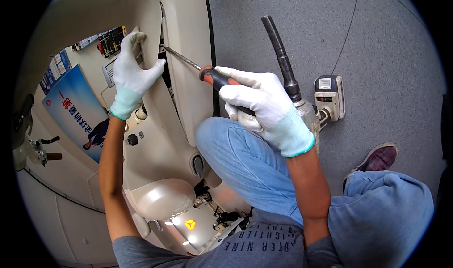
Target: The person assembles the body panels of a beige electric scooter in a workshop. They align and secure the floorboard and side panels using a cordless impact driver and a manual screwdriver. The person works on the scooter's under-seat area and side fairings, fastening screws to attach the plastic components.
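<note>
My right hand [264,105], in a white knit glove with a teal cuff, is closed round the black and orange handle of a screwdriver [218,79]. Its metal shaft points up and left. The tip is at a narrow dark gap in a beige vehicle body panel [191,41]; whether it touches anything inside I cannot make out. My left hand [133,72], gloved alike, has its fingers hooked over the edge of the inner beige panel [152,36] left of that gap. Its thumb points toward the slot, and the fingertips are partly hidden.
A cordless impact wrench [309,117] with a long dark socket extension [283,62] and a battery [330,97] is on the grey floor [377,55], beside my bent knee. My shoe [380,157] is farther right. A blue poster [78,110] shows beyond the vehicle.
</note>
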`<state>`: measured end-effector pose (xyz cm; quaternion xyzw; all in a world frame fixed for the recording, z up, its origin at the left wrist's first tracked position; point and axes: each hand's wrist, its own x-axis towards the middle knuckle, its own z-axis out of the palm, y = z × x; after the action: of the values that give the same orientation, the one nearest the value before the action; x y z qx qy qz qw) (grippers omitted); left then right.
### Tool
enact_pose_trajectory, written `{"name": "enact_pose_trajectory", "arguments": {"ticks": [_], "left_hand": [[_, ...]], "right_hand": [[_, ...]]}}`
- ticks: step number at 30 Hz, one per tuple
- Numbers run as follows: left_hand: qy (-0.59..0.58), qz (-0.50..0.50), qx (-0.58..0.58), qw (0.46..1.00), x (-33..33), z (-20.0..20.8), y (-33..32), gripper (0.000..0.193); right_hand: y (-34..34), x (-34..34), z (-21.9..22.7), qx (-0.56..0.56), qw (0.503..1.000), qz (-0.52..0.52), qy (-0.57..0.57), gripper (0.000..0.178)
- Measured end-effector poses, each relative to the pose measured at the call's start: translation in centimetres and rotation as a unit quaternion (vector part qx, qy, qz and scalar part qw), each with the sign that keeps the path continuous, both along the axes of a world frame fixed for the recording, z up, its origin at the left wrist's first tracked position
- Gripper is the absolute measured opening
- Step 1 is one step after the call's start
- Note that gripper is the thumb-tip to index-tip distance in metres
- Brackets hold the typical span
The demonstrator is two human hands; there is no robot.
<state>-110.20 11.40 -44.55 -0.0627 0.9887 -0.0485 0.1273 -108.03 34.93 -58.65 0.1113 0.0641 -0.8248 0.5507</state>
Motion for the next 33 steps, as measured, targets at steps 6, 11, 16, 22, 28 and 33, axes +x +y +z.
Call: {"name": "enact_pose_trajectory", "arguments": {"ticks": [6, 11, 16, 22, 28, 33], "left_hand": [[-0.009, -0.019, -0.013, 1.000, -0.4, -0.3, -1.1, 0.060], [0.011, 0.031, -0.149, 0.988, -0.1, -2.4, 1.2, 0.070], [0.017, -0.029, -0.242, 0.970, -0.4, -3.1, 0.0, 0.078], [0.010, 0.031, -0.224, 0.974, -0.7, -3.1, 1.3, 0.079], [0.003, -0.019, -0.175, 0.984, -0.9, -1.7, 0.3, 0.078], [0.003, -0.021, -0.193, 0.981, -0.8, -1.8, 0.3, 0.077]], "right_hand": [[-0.4, -1.6, 0.4, 0.086, 0.991, -0.001, 0.107, 0.043], [-0.3, -2.2, -0.3, 0.089, 0.978, 0.009, 0.190, 0.040], [-0.4, -1.7, 1.0, 0.121, 0.971, -0.005, 0.208, 0.038], [-0.6, -0.6, 1.2, 0.195, 0.938, -0.091, 0.271, 0.038], [-0.6, 0.1, 0.8, 0.160, 0.956, -0.084, 0.230, 0.041], [-0.3, 0.1, 0.7, 0.106, 0.981, -0.060, 0.148, 0.043]]}}
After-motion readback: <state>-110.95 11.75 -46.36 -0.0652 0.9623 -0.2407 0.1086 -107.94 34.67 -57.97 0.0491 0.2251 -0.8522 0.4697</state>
